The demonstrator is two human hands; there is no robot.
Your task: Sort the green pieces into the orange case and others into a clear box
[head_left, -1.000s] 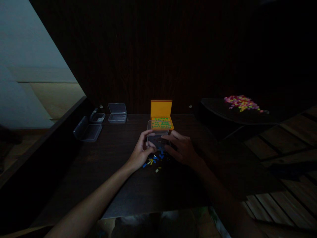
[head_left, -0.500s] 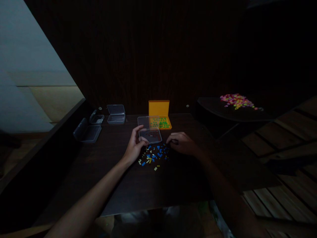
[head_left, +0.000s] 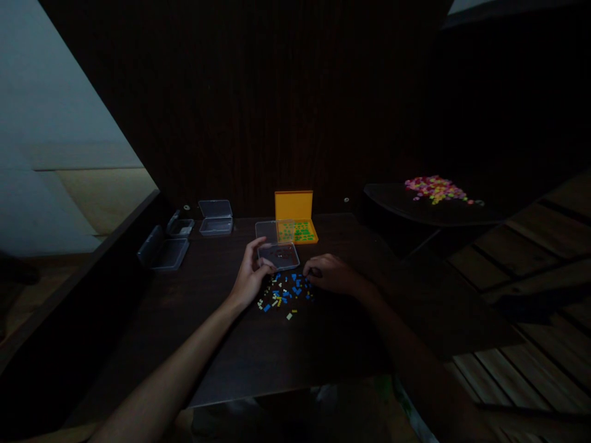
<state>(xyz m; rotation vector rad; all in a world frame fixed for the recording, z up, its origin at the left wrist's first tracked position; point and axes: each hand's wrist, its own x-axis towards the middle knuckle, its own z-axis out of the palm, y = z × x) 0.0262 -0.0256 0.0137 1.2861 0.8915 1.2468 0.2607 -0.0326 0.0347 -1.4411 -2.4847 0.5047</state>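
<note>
My left hand [head_left: 249, 274] grips the left side of a clear plastic box [head_left: 292, 267], thumb at its near edge and fingers by its raised lid. A few small dark pieces lie in that box. Just in front is a loose pile of small toy building bricks [head_left: 286, 294], blue, yellow and pale. At the pile's right side, my right hand [head_left: 330, 272] has its fingertips pinched together low over the bricks; whatever is between them is too small to make out. Behind the clear box stands an open yellow case [head_left: 294, 205] with green pieces inside.
More open clear boxes stand at the left: one by the back panel [head_left: 216, 226], a larger one [head_left: 170, 253] and a smaller one [head_left: 181, 227] near the side board. On a dark shelf [head_left: 392, 200] at the right lies a heap of pink and yellow pieces [head_left: 436, 188].
My right hand has shifted slightly left and down onto the bricks' right edge. My left hand keeps its hold on the clear box. The view has tilted slightly.
</note>
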